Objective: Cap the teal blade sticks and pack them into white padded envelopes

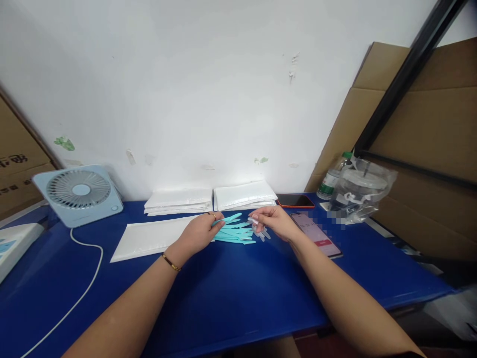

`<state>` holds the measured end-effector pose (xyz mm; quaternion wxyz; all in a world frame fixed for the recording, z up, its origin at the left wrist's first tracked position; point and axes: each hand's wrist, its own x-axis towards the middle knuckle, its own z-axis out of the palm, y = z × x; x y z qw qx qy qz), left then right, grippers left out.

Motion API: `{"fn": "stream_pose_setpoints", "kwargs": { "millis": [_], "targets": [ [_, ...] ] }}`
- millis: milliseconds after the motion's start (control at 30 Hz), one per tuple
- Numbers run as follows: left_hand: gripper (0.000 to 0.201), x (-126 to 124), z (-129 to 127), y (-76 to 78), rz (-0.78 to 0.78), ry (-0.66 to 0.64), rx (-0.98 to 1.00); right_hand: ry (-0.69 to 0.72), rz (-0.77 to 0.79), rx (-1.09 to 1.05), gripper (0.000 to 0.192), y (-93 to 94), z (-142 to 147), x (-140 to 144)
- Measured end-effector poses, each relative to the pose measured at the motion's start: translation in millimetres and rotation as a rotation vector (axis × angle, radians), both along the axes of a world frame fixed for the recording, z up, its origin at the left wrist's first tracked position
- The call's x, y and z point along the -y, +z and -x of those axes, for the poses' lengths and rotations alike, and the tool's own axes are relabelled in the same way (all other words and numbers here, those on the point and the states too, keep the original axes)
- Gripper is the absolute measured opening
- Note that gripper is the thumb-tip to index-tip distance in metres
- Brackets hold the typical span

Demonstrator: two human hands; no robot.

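My left hand (203, 229) is closed on a slim turquoise stick that looks like an eyebrow razor (234, 218), its free end pointing right. Below it on the blue table lies a pile of similar turquoise razors (234, 234). My right hand (274, 221) pinches a small clear plastic cap (253, 220) between thumb and fingers, a short way from the razor's tip. Under the right fingers lie several more clear caps (264, 234). A white padded envelope (149, 238) rests flat beside and partly beneath my left hand.
Two stacks of white envelopes, a left stack (179, 199) and a right stack (244, 194), stand by the wall. To the right are a lit phone (316, 233), a dark phone (296, 201), a bottle (333, 179) and a bagged cup (361, 191). A corded fan (80, 191) stands left.
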<state>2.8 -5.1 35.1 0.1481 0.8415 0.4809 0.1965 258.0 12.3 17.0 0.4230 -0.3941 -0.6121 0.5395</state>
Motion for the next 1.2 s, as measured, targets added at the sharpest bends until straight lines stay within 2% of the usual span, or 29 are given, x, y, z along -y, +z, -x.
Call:
{"fn": "stream_pose_setpoints", "kwargs": {
  "millis": [200, 667, 1200],
  "targets": [
    [0.034, 1, 0, -1.5, -0.012, -0.019, -0.013, 0.058, 0.033, -0.06, 0.034, 2.7, -1, 2],
    [0.03, 5, -7, -1.0, -0.054, -0.082, -0.096, 0.044, 0.024, 0.013, 0.033, -0.2, 15, 9],
    [0.032, 3, -6, -3.7, -0.002, -0.089, -0.012, 0.019, -0.01, 0.008, 0.031, 1.5, 14, 9]
  ]
}}
